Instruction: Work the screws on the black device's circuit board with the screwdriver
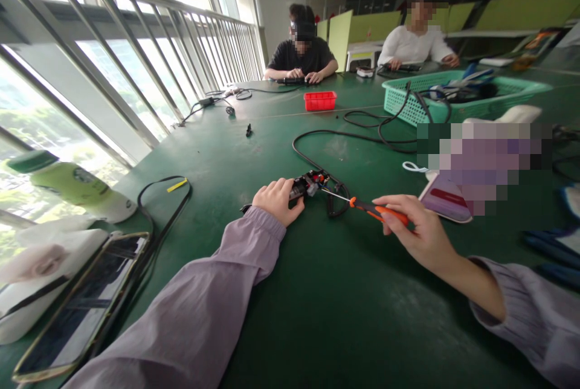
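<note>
In the middle of the green table (344, 328) my left hand (277, 200) is closed around a black corded device (299, 188). Its right end is opened up, showing small inner parts and coloured wires. A black cord (312, 133) loops from beside it toward the back right. My right hand (414, 226) grips the orange and black handle of a screwdriver (392, 215). The screwdriver's thin shaft points left, its tip at or very near the exposed parts; whether it touches a screw is too small to tell.
A red tray (319, 101) and a small black part (249, 130) lie farther back. At right are a green basket (399, 102) and a phone (446, 199). A bottle (67, 183) and another phone (86, 310) lie left. Two people (301, 45) sit across the table.
</note>
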Action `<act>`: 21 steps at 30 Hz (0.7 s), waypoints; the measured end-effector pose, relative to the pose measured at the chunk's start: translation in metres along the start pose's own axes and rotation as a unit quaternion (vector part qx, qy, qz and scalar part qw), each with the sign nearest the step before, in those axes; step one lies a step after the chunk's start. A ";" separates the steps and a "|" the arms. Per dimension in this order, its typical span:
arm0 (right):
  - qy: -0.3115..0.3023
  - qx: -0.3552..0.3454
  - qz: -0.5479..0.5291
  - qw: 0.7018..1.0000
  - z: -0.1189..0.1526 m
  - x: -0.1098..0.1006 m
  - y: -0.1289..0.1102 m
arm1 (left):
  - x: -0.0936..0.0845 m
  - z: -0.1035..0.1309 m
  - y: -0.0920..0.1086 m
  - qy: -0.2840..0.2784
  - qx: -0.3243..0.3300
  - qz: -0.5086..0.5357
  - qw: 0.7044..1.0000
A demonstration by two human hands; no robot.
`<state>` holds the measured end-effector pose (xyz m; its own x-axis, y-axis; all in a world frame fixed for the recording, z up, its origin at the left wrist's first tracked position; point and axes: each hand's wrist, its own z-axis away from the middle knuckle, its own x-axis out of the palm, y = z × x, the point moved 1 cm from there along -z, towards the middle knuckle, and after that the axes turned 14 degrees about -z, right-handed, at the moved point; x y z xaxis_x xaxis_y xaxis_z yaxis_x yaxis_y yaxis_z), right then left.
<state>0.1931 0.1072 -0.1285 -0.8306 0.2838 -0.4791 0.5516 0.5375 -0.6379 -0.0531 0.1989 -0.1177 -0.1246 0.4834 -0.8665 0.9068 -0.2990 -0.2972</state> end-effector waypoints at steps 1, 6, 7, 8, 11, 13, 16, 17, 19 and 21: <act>0.011 -0.003 -0.003 1.000 0.000 0.000 0.001 | 0.000 0.000 0.000 0.000 0.000 0.002 1.000; 0.069 -0.035 -0.012 0.997 0.001 0.000 0.001 | 0.001 0.000 0.000 0.003 0.001 0.010 1.000; 0.050 -0.026 -0.005 0.998 0.001 0.000 0.001 | 0.002 0.000 0.000 0.003 0.000 0.011 1.000; 0.023 -0.011 0.000 1.000 0.001 0.000 0.001 | 0.002 0.001 0.000 0.003 -0.002 0.010 1.000; -0.035 0.027 -0.001 0.999 0.000 0.000 0.000 | 0.002 0.001 0.000 0.006 -0.004 0.005 1.000; 0.004 0.015 -0.003 1.000 0.000 0.000 -0.001 | 0.002 0.001 0.001 0.008 -0.003 0.003 1.000; 0.054 -0.024 0.000 0.998 -0.002 0.000 -0.003 | 0.002 0.001 0.000 0.008 0.001 0.002 1.000; 0.042 -0.020 0.003 0.999 -0.002 0.000 -0.003 | 0.002 0.000 0.000 0.008 0.001 0.001 1.000; -0.004 0.018 0.007 1.000 -0.002 0.000 -0.002 | 0.003 0.000 0.000 0.007 0.001 0.001 1.000; -0.035 0.059 0.004 0.998 0.000 0.000 -0.001 | 0.003 0.000 -0.001 0.008 0.003 0.001 1.000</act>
<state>0.1928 0.1072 -0.1279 -0.8211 0.2300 -0.5225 0.5668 0.4378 -0.6980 -0.0542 0.2012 -0.1203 -0.1170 0.4954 -0.8608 0.9046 -0.3045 -0.2982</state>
